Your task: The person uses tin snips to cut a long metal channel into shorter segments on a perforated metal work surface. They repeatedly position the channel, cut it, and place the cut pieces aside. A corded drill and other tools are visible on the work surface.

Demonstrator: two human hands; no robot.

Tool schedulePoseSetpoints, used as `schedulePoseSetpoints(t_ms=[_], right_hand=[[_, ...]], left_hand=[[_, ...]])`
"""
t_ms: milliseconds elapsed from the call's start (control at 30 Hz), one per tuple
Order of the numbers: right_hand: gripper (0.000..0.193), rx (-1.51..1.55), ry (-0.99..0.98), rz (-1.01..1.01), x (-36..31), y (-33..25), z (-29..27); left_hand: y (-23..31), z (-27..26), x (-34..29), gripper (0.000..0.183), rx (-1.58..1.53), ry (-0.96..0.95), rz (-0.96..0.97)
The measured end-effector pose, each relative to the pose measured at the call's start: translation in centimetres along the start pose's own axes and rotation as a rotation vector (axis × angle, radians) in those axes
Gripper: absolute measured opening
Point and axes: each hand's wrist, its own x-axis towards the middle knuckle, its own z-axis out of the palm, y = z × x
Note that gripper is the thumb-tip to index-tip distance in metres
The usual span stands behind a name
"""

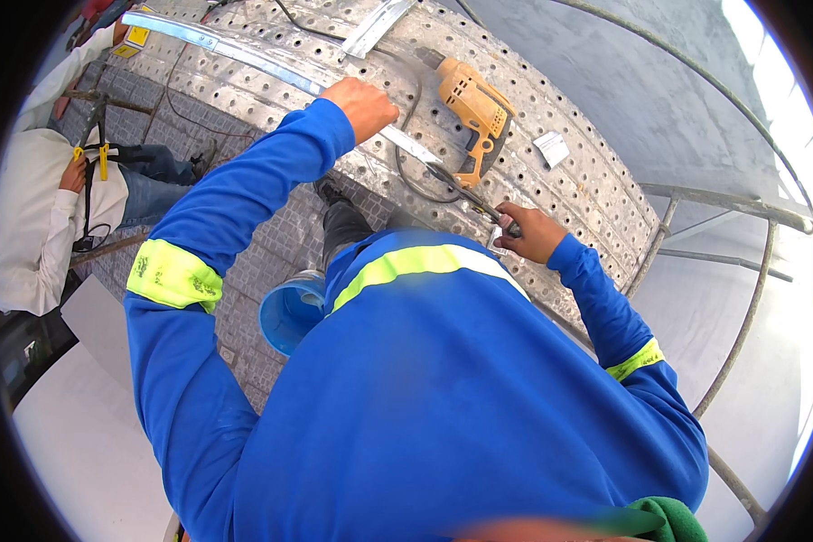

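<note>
A long, narrow metal channel [266,68] runs from the upper left toward the middle of the platform. My left hand [361,107] is closed around it in a fist, near its right end. Low at the platform's near edge, my right hand [526,232] is closed on the handles of dark metal snips [468,194]. The jaws of the snips meet the channel's right end; whether they bite into it I cannot tell. Just beyond the snips lies a yellow power drill [474,108]. A co-worker's hand [120,32] is at the channel's far left end.
The perforated metal platform [596,194] carries a short metal offcut [551,149], another channel piece [377,29] and a loose black cable [406,117]. Pipe rails [732,212] border the right side. Below left are a blue bucket [291,316] and another person in white [36,208].
</note>
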Motion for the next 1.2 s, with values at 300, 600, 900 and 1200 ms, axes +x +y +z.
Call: schedulePoseSetpoints(t_ms=[300,600,900,1200], right_hand=[[0.049,0.031,0.100,-0.002,0.1,-0.4,0.5],[0.050,0.023,0.133,0.100,0.2,-1.0,0.2],[0.059,0.032,0.016,0.029,0.3,-2.2,-1.9],[0.073,0.123,-0.177,0.111,1.0,-2.6,-3.0]], left_hand=[[0.0,0.3,-0.1,0.013,-0.014,0.013,-0.005],[0.0,0.6,-0.1,0.015,-0.023,0.035,-0.024],[-0.8,0.5,-0.7,0.016,0.023,0.168,0.021],[-0.5,0.0,-0.4,0.015,0.067,0.141,0.016]])
